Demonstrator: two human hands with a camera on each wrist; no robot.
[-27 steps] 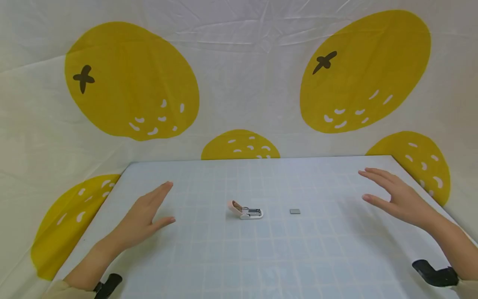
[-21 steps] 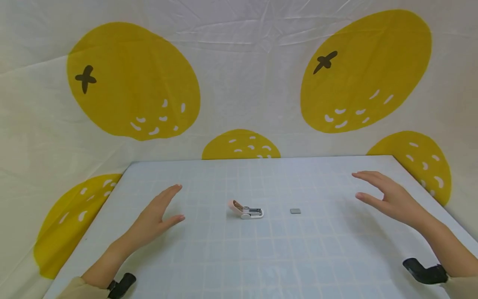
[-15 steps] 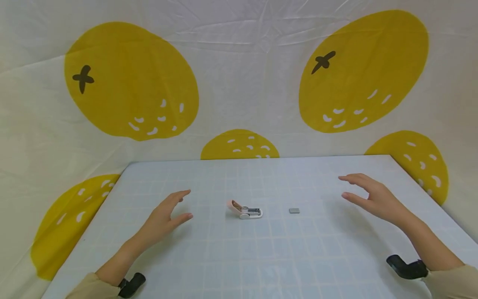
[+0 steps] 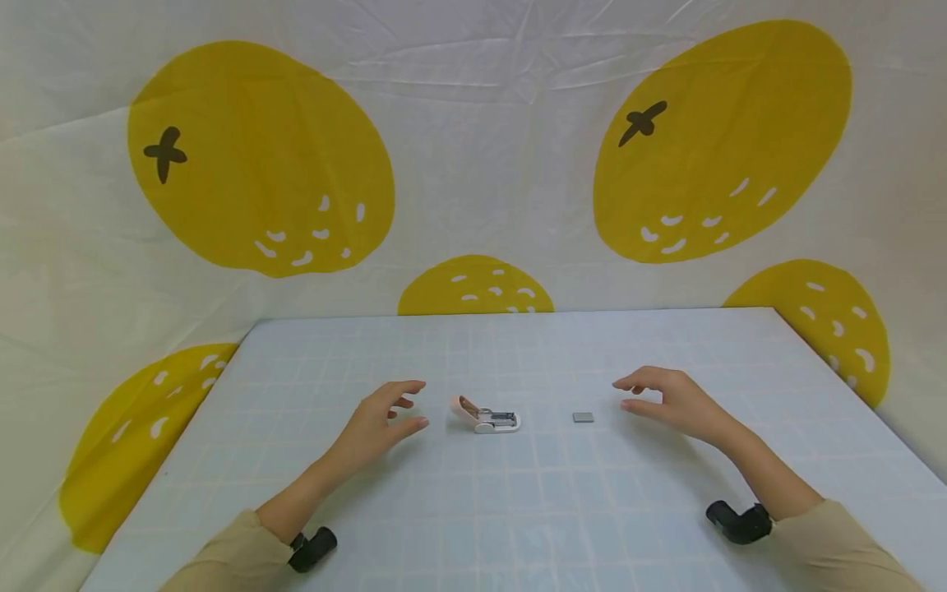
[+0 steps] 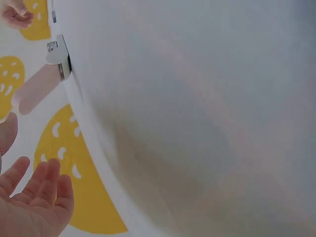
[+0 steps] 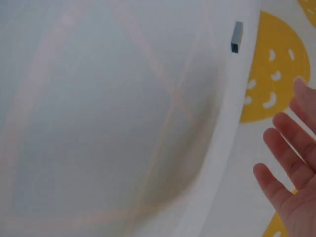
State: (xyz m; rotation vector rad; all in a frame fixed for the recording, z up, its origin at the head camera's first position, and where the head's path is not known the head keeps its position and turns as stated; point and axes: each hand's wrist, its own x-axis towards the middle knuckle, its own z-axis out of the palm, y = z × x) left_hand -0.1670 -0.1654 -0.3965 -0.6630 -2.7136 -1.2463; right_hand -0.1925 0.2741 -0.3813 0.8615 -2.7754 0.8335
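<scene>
On the table, a small pink-and-white stapler [image 4: 497,423] lies with its pink top lever swung up, leaning left. To its right is a little grey block [image 4: 583,418] that looks like a row of staples. My left hand [image 4: 376,425] hovers just left of the stapler, thumb and fingers spread apart and holding nothing; the stapler [image 5: 58,55] shows beyond the fingertips in the left wrist view. My right hand [image 4: 676,401] hovers right of the grey block, fingers loosely bent, nothing held. In the right wrist view, the block [image 6: 237,37] stands out past the thumb.
The table [image 4: 488,518] has a pale cover with a faint grid. Behind it hangs a white cloth [image 4: 491,164] printed with large yellow fruit. A black device [image 4: 313,549] is strapped to my left wrist, and another black device [image 4: 740,522] to my right.
Both hands have moved inward, the left one rightward toward the stapler and the right one leftward toward the grey block. Their fingers have bent a little more. Stapler and block have stayed put.
</scene>
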